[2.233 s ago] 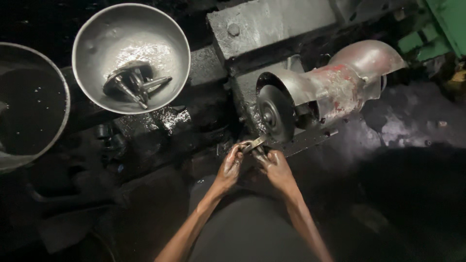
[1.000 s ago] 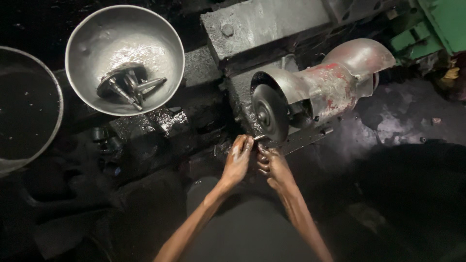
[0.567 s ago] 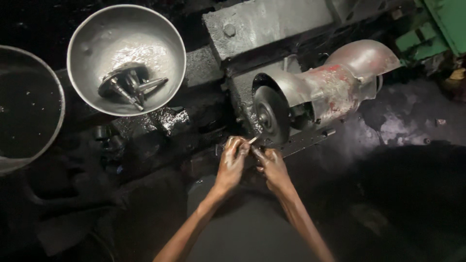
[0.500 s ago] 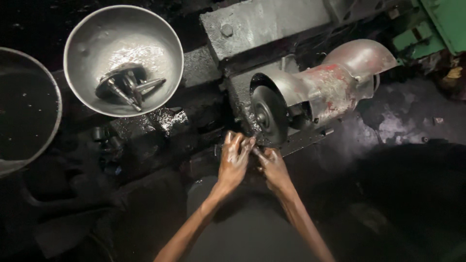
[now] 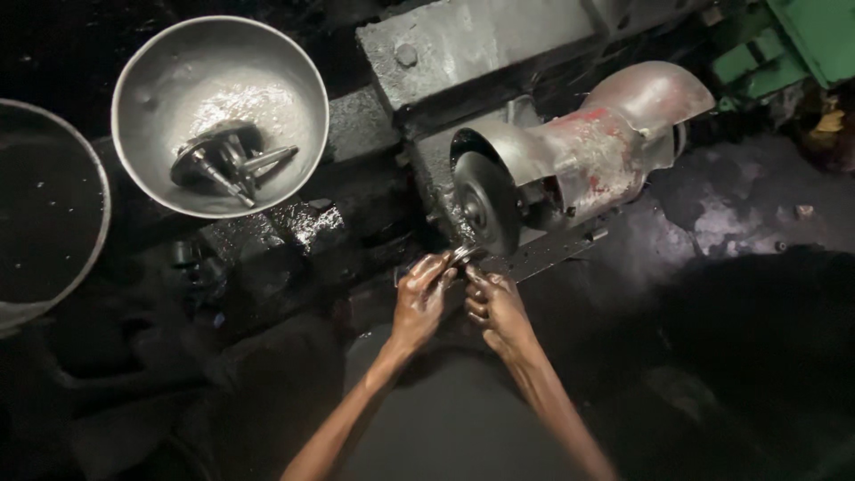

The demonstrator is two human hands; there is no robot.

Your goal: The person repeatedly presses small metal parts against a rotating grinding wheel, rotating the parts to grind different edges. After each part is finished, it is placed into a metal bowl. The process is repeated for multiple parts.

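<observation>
Head view: a small metal piece (image 5: 461, 256) is pinched by the left hand (image 5: 419, 298) and right hand (image 5: 495, 307), both closed on it for steadiness, at the grinding wheel (image 5: 485, 200) mid-frame. A steel bowl (image 5: 142, 116) is kept upper left.

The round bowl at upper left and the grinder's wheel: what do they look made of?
The bowl looks like thin sheet metal, dull grey, with wet glare on its inner wall. The wheel looks like dark abrasive stone or metal, matt with a faint sheen; the picture leaves it open.
</observation>
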